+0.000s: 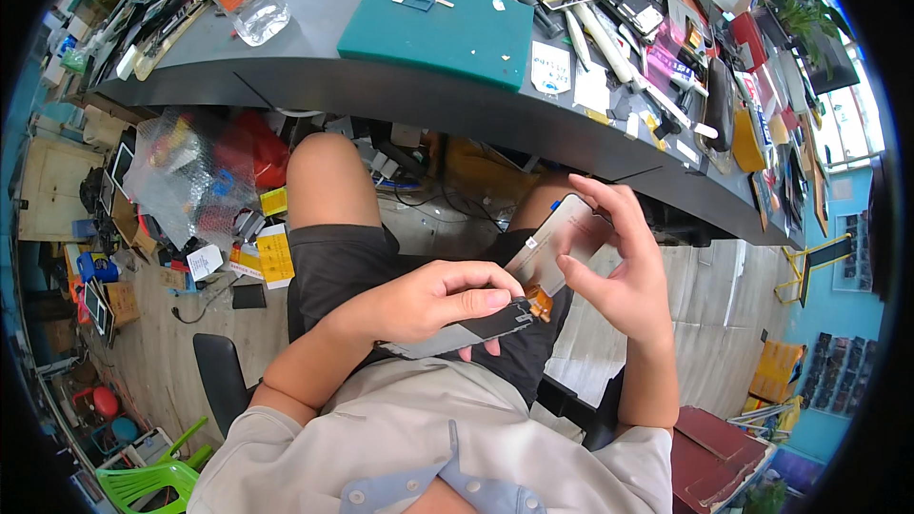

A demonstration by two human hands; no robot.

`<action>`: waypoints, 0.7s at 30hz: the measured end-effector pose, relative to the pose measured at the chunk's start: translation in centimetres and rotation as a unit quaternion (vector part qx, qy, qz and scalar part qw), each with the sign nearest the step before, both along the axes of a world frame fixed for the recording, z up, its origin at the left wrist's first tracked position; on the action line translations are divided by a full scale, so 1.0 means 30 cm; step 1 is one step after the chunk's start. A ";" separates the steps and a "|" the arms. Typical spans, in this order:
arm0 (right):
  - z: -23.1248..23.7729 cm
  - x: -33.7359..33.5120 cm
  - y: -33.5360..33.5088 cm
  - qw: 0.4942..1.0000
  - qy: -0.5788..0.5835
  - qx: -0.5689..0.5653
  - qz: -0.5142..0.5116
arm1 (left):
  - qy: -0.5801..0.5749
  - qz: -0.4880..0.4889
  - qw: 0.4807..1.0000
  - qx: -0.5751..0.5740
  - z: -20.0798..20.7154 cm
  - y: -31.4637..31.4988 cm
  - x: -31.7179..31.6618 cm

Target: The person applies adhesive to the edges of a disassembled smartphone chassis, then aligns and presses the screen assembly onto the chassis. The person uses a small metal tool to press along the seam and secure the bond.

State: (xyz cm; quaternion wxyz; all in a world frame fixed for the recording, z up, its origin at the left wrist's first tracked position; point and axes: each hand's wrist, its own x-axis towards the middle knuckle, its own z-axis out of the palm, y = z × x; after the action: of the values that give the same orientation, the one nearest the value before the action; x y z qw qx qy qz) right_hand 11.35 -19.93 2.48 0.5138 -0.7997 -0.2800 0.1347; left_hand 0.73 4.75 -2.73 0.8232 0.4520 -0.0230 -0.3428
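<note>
Over my lap, my left hand [424, 303] is closed round a dark, flat phone frame [457, 334], its thumb on top and fingertips showing beneath. My right hand [624, 271] grips a phone screen panel [550, 246] by its far right edge, thumb on one side and fingers curled at the corner. The panel's silvery back faces up, with a small white label and a blue tab at its upper edge. An orange flex cable [540, 303] hangs at the panel's lower end, close to the frame. Whether it joins the two is unclear.
Ahead stands a grey desk [314, 86] with a green mat [438, 33], a clear bottle [249, 0], and cluttered tools and phone parts. A bubble-wrap bag [186, 171] lies among floor clutter at left. A green plastic chair [148, 481] stands at lower left.
</note>
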 end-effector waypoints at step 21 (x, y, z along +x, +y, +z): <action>-0.259 0.022 -0.033 0.916 -0.204 -0.247 0.243 | 0.021 -0.251 0.949 0.192 -0.178 -0.060 0.128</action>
State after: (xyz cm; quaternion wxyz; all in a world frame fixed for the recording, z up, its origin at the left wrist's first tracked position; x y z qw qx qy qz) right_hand 12.00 -20.91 -5.27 0.1828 -0.8188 -0.5218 0.1542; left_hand 4.57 2.94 -8.06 0.6089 0.5737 -0.0525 -0.5454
